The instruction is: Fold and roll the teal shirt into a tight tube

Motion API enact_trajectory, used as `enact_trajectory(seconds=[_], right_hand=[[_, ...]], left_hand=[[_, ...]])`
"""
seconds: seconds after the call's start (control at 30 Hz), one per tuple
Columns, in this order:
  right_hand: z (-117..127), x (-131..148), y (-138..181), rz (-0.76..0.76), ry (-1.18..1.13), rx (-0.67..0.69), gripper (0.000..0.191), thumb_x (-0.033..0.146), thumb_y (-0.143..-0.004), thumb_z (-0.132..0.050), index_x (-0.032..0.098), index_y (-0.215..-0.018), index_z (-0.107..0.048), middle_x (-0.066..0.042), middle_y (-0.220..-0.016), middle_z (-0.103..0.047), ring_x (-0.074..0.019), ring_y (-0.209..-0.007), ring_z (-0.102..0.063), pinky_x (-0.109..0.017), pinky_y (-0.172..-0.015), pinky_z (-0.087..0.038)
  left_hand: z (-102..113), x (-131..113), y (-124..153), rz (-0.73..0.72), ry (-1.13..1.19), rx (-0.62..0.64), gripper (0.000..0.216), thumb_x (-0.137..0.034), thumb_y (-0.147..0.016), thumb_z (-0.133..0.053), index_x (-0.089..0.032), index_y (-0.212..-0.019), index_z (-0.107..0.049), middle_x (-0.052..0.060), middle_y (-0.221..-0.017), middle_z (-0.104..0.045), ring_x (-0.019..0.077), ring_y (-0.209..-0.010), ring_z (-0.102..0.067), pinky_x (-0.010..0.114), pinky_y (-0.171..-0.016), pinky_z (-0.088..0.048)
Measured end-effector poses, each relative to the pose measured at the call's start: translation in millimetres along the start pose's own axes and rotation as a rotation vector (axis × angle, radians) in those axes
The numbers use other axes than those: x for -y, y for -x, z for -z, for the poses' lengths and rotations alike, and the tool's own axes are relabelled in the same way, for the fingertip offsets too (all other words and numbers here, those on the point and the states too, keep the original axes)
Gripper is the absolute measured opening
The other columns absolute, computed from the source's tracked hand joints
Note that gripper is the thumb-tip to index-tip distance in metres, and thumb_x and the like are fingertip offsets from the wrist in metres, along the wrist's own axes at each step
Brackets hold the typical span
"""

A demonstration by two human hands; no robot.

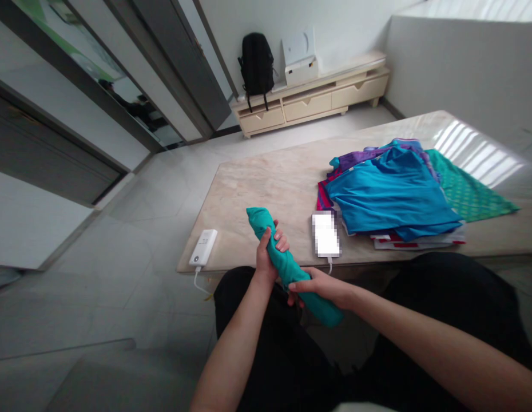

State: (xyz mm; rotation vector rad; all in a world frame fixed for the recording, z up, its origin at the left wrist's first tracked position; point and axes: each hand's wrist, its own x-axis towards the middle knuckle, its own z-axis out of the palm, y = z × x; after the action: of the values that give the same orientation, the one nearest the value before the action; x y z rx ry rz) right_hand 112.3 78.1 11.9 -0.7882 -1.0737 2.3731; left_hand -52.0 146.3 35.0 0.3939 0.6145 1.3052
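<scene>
A teal cloth rolled into a long, thick tube [289, 268] slants over my lap, just off the front edge of the table. My left hand [271, 249] is wrapped round its upper part, thumb on top. Lower down, my right hand [320, 286] grips the same roll, its fingers partly hidden beneath. Right of the roll, a white-screened phone [326, 234] lies on the table with a cable plugged in. Beyond it is a pile of clothes with a blue garment [394, 189] on top and a green patterned cloth [472, 186] sticking out to the right.
The marble-look table [266, 177] stretches in front of my knees. A white power bank [203, 247] with a cable lies at its left corner. Against the far wall, a low cabinet [309, 106] bears a black backpack [256, 63] and a white box [301, 70].
</scene>
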Motion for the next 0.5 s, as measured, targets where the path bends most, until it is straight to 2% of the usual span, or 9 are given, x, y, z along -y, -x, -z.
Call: enact_trajectory(seconds=[0.1, 0.17, 0.23, 0.33, 0.5], right_hand=[[-3, -5, -1, -0.011, -0.058, 0.018, 0.039, 0.044, -0.076, -0.085, 0.015, -0.087, -0.06, 0.002, -0.068, -0.061, -0.0129, -0.062, -0.061, -0.028, -0.068, -0.054], [-4, -8, -2, -0.023, -0.064, 0.007, 0.038, 0.043, -0.076, -0.082, 0.018, -0.083, -0.055, 0.006, -0.063, -0.052, -0.0105, -0.054, -0.053, -0.029, -0.062, -0.054], [-6, -9, -4, -0.036, -0.036, -0.025, 0.035, 0.043, -0.079, -0.077, 0.019, -0.082, -0.052, 0.008, -0.061, -0.048, -0.0077, -0.048, -0.043, -0.024, -0.05, -0.048], [-8, -9, -6, -0.041, 0.035, -0.087, 0.028, 0.039, -0.081, -0.07, 0.02, -0.081, -0.049, 0.007, -0.06, -0.047, -0.006, -0.044, -0.036, -0.019, -0.039, -0.032], [-15, -8, -9, -0.024, 0.142, -0.184, 0.019, 0.031, -0.079, -0.066, 0.02, -0.081, -0.051, 0.007, -0.059, -0.049, -0.0062, -0.043, -0.038, -0.019, -0.039, -0.032]], left_hand=[[0, 1, 0, 0.003, -0.029, 0.01, 0.03, -0.033, -0.085, -0.081, -0.022, -0.108, -0.066, -0.006, -0.07, -0.043, 0.0034, -0.049, -0.039, 0.017, -0.045, -0.039], [1, 2, -1, 0.002, -0.032, 0.016, 0.028, -0.032, -0.084, -0.081, -0.021, -0.106, -0.067, -0.007, -0.068, -0.043, 0.0034, -0.047, -0.039, 0.016, -0.044, -0.037], [2, 2, -3, -0.007, -0.026, 0.01, 0.025, -0.028, -0.084, -0.081, -0.02, -0.103, -0.066, -0.007, -0.066, -0.043, 0.003, -0.046, -0.038, 0.016, -0.042, -0.035], [3, 1, -5, -0.018, -0.024, -0.021, 0.021, -0.022, -0.082, -0.078, -0.019, -0.097, -0.064, -0.009, -0.061, -0.039, 0.0023, -0.042, -0.036, 0.016, -0.04, -0.032], [3, 0, -6, 0.004, -0.04, -0.028, 0.017, -0.019, -0.082, -0.076, -0.02, -0.09, -0.061, -0.011, -0.056, -0.032, 0.0027, -0.037, -0.031, 0.016, -0.036, -0.028]])
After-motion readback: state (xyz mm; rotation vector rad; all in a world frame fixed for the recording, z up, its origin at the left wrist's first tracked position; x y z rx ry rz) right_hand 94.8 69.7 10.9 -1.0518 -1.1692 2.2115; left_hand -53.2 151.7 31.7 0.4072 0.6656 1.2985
